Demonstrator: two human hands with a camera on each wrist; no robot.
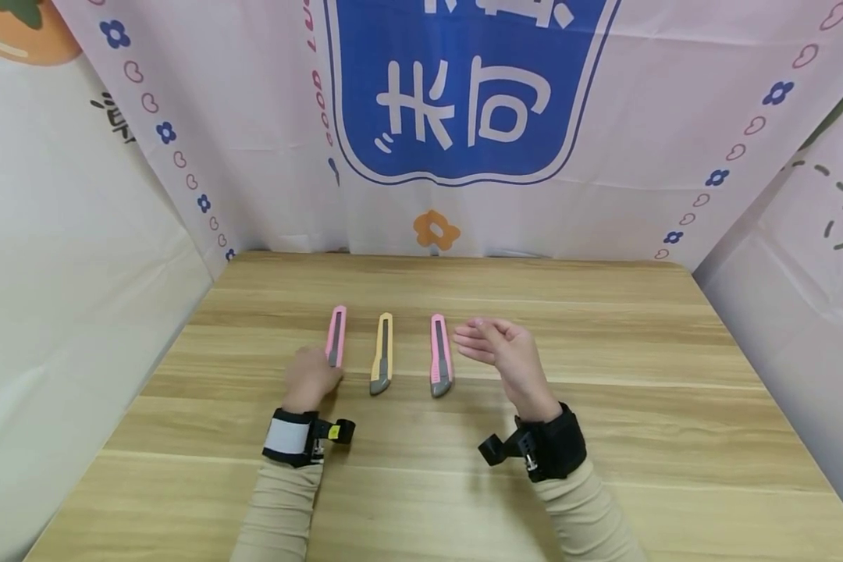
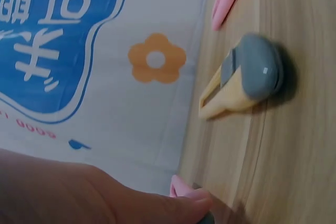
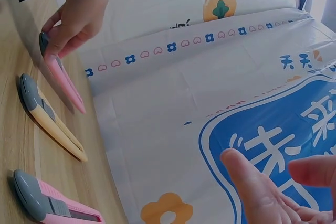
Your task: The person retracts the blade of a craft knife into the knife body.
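Note:
My left hand (image 1: pixel 311 380) pinches the grey end of the leftmost pink utility knife (image 1: pixel 336 332). The right wrist view shows that knife (image 3: pixel 65 85) slanting, with the thumb and fingers on either side of it; whether it is fully off the table I cannot tell. A yellow utility knife (image 1: pixel 386 351) lies in the middle, its grey end toward me. To its right is a second pink utility knife (image 1: pixel 439 351). Just right of that one my right hand (image 1: pixel 509 355) hovers, fingers extended and holding nothing.
The knives are on a wood-grain table (image 1: pixel 407 484). A white printed cloth with a blue sign (image 1: pixel 464 156) hangs along the table's back edge, and pale cloth walls (image 1: pixel 77 273) stand at both sides. Each wrist wears a black camera strap (image 1: pixel 555 445).

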